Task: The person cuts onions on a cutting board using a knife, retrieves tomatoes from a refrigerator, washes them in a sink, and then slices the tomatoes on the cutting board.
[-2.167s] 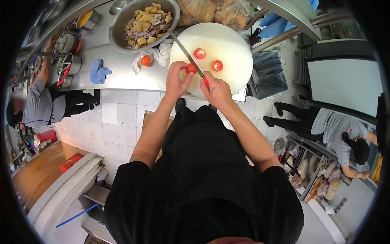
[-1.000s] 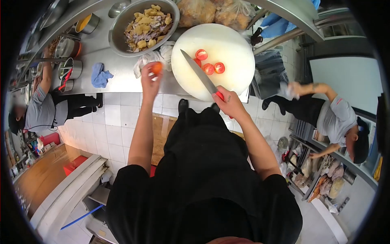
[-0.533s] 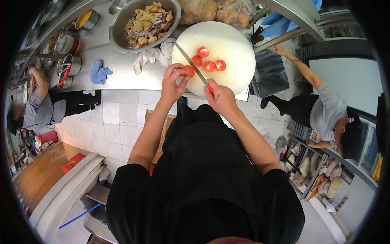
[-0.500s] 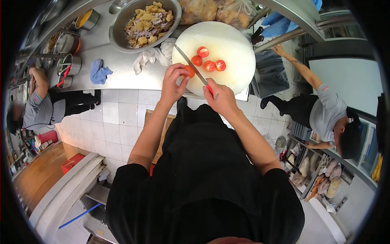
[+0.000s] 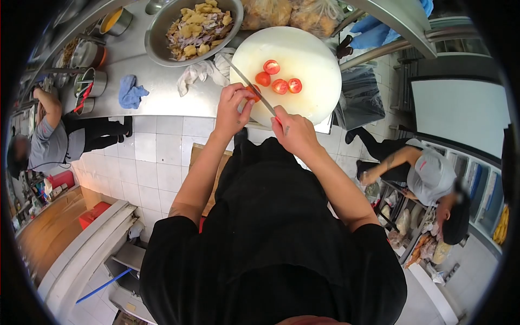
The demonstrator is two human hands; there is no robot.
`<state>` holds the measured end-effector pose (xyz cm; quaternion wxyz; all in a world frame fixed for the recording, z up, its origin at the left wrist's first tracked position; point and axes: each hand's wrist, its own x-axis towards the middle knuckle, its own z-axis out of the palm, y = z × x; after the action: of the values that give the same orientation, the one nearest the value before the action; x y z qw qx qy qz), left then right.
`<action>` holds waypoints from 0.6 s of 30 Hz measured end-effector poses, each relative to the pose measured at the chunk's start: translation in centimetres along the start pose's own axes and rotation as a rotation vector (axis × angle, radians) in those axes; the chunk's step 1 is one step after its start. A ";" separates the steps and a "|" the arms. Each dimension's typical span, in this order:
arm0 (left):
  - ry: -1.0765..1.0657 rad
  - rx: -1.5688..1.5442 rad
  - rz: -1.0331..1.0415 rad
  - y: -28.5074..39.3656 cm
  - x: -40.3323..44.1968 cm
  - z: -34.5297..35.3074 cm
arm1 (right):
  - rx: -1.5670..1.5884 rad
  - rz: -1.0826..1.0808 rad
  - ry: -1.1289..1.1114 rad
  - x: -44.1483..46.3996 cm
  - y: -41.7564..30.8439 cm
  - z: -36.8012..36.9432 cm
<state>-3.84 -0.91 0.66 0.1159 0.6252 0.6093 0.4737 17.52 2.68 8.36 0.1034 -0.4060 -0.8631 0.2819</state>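
Note:
My left hand [image 5: 234, 108] is closed on a tomato [image 5: 251, 93] at the near left edge of the round white cutting board [image 5: 311, 54]. In my right hand [image 5: 297, 131] is the red handle of a kitchen knife [image 5: 246, 81]. Its long blade slants up to the left, lying across the tomato beside my left fingertips. Whether the edge has gone into the tomato I cannot tell. Several tomato halves lie farther up the board, among them one with its cut face up [image 5: 271, 66] and one showing its skin [image 5: 262, 79].
Left of the board are a crumpled white cloth [image 5: 195, 77], a blue cloth [image 5: 131, 93] and a large metal bowl [image 5: 154, 47] of chopped food. Filled plastic bags [image 5: 314, 16] stand behind. One person [image 5: 49, 130] works at left; another [image 5: 430, 173] bends by shelves at right.
The person at right has drawn back an outstretched arm and bent lower toward the shelves. The blade has shifted slightly over the tomato; my hands stay almost in place.

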 end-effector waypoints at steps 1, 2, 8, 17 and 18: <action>0.010 0.000 -0.010 0.0 0.0 0.1 | -0.022 -0.004 -0.011 -0.4 0.0 -0.2; 0.021 0.000 -0.020 0.1 -0.1 0.1 | -0.022 -0.002 -0.011 -0.8 0.1 -0.2; 0.040 -0.016 -0.032 -0.7 -0.6 0.7 | -0.031 0.090 -0.095 -4.1 0.5 -0.3; 0.013 -0.057 -0.297 0.6 -0.3 0.8 | 0.593 0.528 -0.172 -5.0 4.4 -7.2; 0.006 -0.101 -0.295 -0.1 0.0 1.5 | 0.343 0.362 0.054 -4.3 6.3 -5.5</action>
<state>-2.78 -0.28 -0.16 0.2137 0.5211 0.6703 0.4832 26.64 4.85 9.47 0.1417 -0.5380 -0.7129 0.4270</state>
